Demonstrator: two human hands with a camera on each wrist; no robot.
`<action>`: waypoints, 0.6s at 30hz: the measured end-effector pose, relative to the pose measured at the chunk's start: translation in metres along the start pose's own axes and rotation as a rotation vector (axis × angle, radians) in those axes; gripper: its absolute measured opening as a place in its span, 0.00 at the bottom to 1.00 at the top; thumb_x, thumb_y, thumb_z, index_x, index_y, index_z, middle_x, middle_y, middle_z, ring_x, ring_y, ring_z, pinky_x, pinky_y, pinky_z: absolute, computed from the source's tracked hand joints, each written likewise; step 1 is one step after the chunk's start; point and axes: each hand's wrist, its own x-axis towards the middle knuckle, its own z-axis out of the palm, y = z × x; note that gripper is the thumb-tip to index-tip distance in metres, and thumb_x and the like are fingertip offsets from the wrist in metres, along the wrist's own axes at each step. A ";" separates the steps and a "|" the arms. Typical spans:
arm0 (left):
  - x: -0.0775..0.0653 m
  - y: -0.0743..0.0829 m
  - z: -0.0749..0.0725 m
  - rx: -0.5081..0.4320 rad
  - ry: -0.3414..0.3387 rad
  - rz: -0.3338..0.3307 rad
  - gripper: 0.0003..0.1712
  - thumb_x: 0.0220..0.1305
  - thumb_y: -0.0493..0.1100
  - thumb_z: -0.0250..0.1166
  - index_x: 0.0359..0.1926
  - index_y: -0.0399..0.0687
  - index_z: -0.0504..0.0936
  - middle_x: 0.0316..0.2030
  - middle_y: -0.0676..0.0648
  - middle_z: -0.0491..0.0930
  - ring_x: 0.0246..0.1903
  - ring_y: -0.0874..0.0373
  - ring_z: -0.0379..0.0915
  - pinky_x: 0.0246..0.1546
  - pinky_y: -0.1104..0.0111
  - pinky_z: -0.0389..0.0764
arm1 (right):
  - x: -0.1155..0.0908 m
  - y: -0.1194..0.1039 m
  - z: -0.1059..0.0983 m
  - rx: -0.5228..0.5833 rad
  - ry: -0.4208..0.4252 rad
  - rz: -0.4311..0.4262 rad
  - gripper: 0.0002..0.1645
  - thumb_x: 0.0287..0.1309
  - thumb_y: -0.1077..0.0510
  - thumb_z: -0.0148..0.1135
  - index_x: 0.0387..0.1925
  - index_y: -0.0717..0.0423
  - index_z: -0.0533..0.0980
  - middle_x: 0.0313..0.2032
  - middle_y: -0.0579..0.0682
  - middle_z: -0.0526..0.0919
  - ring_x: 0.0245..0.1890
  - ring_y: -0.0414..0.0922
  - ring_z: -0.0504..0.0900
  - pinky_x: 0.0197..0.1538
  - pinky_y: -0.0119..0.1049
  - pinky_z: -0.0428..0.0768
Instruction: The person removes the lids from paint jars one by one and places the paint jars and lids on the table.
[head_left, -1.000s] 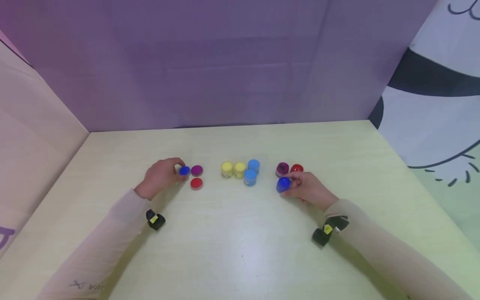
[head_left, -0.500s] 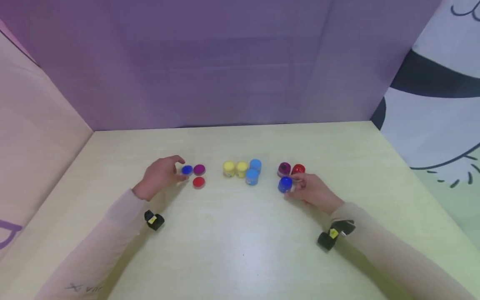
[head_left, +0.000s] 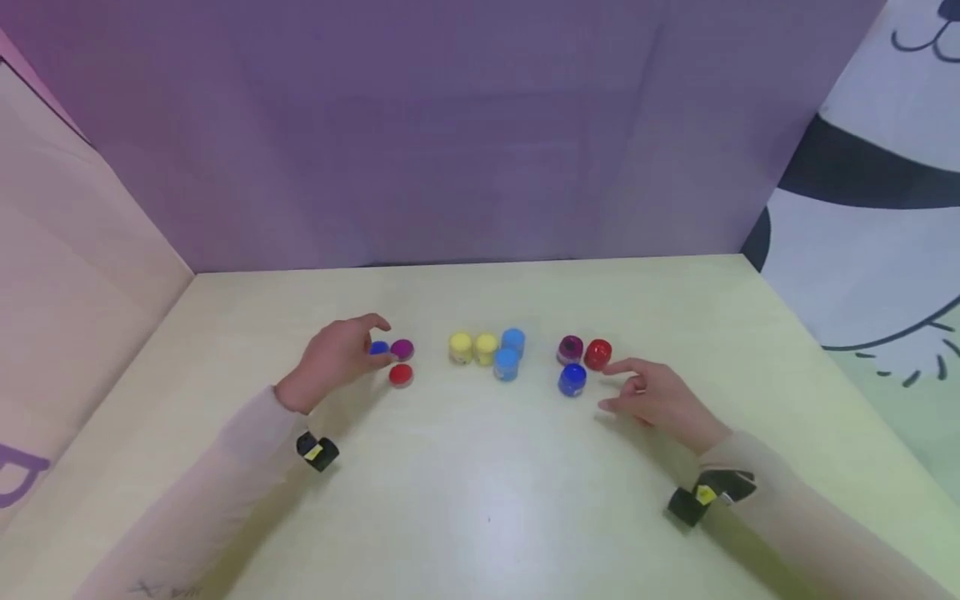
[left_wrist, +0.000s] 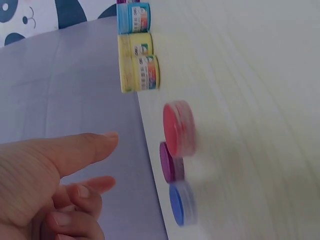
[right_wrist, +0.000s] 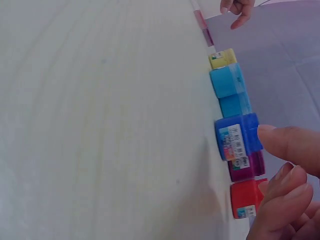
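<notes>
- Since the earlier frame, the right hand [head_left: 660, 400] has drawn back right and near from the dark blue jar [head_left: 572, 380]; the left hand [head_left: 337, 358] has shifted right, partly covering the blue lid [head_left: 379, 347].
- Right hand: thumb and index finger apart, gripping nothing; nearest item, the red jar [head_left: 597, 355].
- Left hand: thumb and index finger apart, gripping nothing; thumb tip at the purple lid [head_left: 402, 349], contact cannot be told.
- Dark blue jar: upright on the table [head_left: 450, 500], near side of the purple jar [head_left: 570, 350]; red jar right of the latter.
- Red lid [head_left: 401, 375]: flat, near side of the purple lid.
- Centre: two yellow jars [head_left: 461, 348], with two light blue jars [head_left: 506, 364] at their right.
</notes>
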 end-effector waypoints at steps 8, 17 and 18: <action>0.001 0.019 0.007 -0.030 -0.002 0.043 0.29 0.56 0.47 0.69 0.57 0.43 0.74 0.28 0.47 0.75 0.27 0.54 0.69 0.28 0.68 0.72 | -0.009 -0.010 -0.002 0.066 0.011 -0.012 0.33 0.52 0.50 0.69 0.57 0.57 0.70 0.25 0.50 0.74 0.14 0.43 0.65 0.20 0.33 0.67; 0.008 0.032 0.023 -0.088 -0.031 0.125 0.27 0.57 0.48 0.69 0.56 0.43 0.74 0.21 0.50 0.73 0.18 0.59 0.68 0.25 0.68 0.68 | -0.012 -0.028 0.019 0.082 -0.016 -0.071 0.29 0.51 0.52 0.70 0.53 0.58 0.73 0.23 0.48 0.74 0.14 0.42 0.65 0.21 0.33 0.68; 0.009 0.033 0.024 -0.090 -0.030 0.128 0.27 0.57 0.48 0.68 0.56 0.43 0.74 0.21 0.51 0.73 0.17 0.60 0.68 0.24 0.68 0.68 | -0.012 -0.030 0.021 0.089 -0.022 -0.091 0.28 0.51 0.52 0.69 0.52 0.58 0.73 0.23 0.48 0.74 0.14 0.42 0.65 0.20 0.32 0.68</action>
